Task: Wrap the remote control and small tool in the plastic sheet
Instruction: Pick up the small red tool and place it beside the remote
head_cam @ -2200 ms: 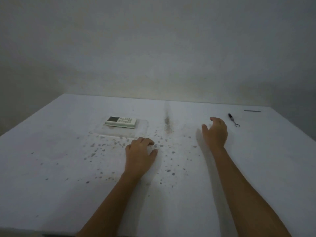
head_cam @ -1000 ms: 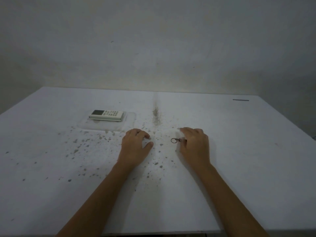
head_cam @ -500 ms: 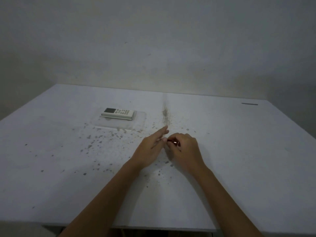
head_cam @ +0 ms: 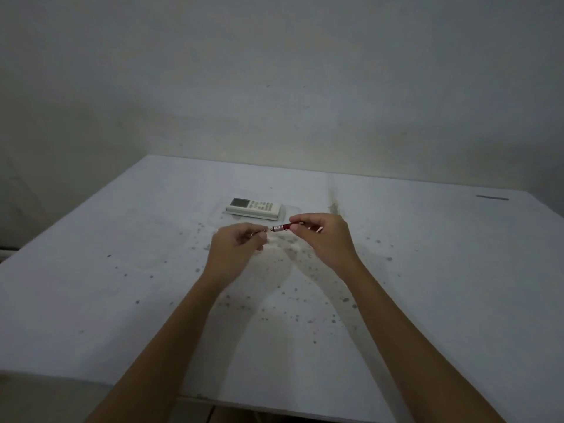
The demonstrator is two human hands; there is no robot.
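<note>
A white remote control (head_cam: pixel 253 208) lies flat on a clear plastic sheet (head_cam: pixel 287 215) on the white table (head_cam: pixel 91 270), just behind my hands. The sheet is faint and hard to see. Both hands are raised a little above the table in front of the remote. My right hand (head_cam: pixel 325 236) pinches the red body of a small tool (head_cam: pixel 281 228). My left hand (head_cam: pixel 236 245) pinches its ring end, so the tool spans the gap between my fingertips.
Dark specks and a dark smear (head_cam: pixel 333 206) mark the table top around the middle. A thin dark strip (head_cam: pixel 492 197) lies at the far right corner. A wall rises right behind the table, and the front edge is near my elbows.
My right hand fetched the small tool from the far right and brought it to the middle. Both hands then lifted off the table, and my left hand took hold of the tool's ring end.
</note>
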